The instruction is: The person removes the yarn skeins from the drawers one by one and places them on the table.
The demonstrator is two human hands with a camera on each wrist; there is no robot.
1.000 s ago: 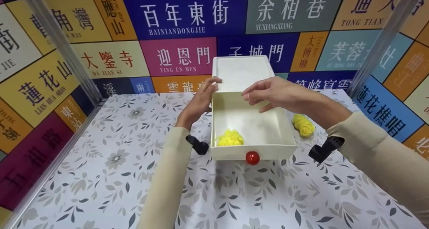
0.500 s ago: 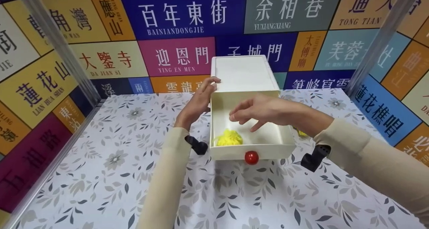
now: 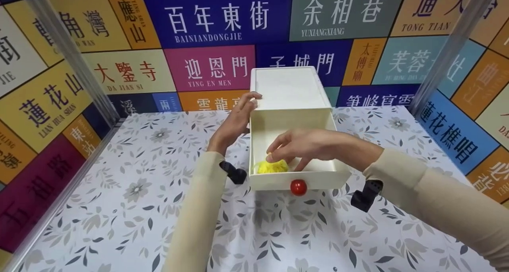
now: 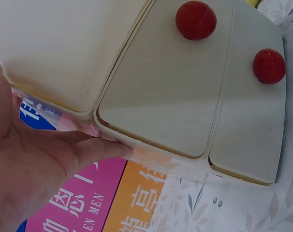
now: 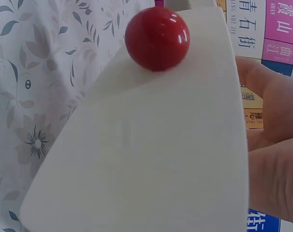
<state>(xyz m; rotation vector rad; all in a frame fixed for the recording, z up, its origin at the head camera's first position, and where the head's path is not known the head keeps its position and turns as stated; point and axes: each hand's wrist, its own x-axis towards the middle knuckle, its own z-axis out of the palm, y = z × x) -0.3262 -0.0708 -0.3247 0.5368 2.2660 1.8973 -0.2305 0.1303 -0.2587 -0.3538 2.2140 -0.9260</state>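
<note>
A white drawer box [image 3: 288,87] stands at the back of the table with its top drawer [image 3: 330,180] pulled out. Inside, near the drawer's front left corner, lies a yellow yarn ball [image 3: 271,168]. My right hand [image 3: 306,144] reaches down into the drawer, thumb and fingers at the top of the ball; whether they pinch it is hidden. At the box's left side my left hand [image 3: 234,123] rests with fingertips on the top edge, and in the left wrist view a finger [image 4: 105,149] lies along the side wall.
A red knob [image 3: 298,187] sticks out from the pulled drawer's front. Two lower drawer fronts with red knobs [image 4: 196,20] show in the left wrist view. A bit of yellow [image 4: 253,2] peeks in at that view's top edge. Patterned cloth [image 3: 139,208] covers the table.
My right hand has come forward and down from the drawer's back edge to the yarn ball. The yellow skein right of the box is now hidden behind my right arm. My left hand stays put.
</note>
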